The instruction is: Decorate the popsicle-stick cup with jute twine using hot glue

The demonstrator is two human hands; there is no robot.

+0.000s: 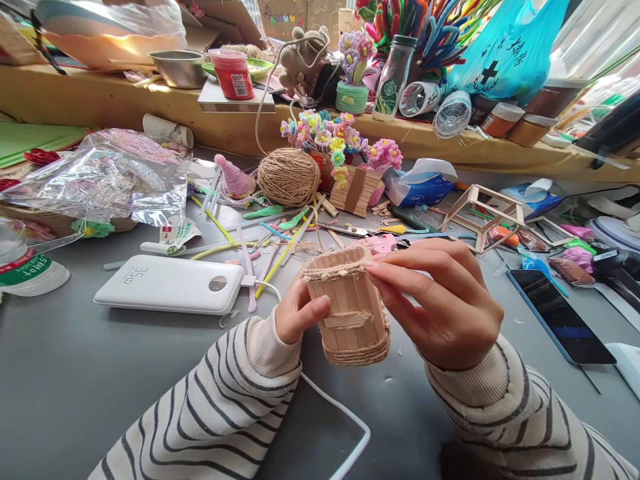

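Observation:
A small basket of upright wooden craft sticks (350, 340) is held above the grey table, tilted a little, its open top facing up. Twine is wound in rows round its base, and a rough twine trim runs along its rim. My left hand (301, 312) grips its left side, the thumb lying on the front. At the right end of the rim, my right hand (440, 300) pinches with thumb and forefinger against the twine trim. Whether a loose twine end lies between those fingertips is hard to see. Behind the basket sits a ball of twine (289, 176).
A white power bank (170, 285) with a white cable lies on the left; a phone (560, 317) lies on the right. Behind are scissors (350, 230), a wooden stick frame (485, 213) and pipe-cleaner flowers (330, 137). A glass bottle (395, 80) stands on the ledge.

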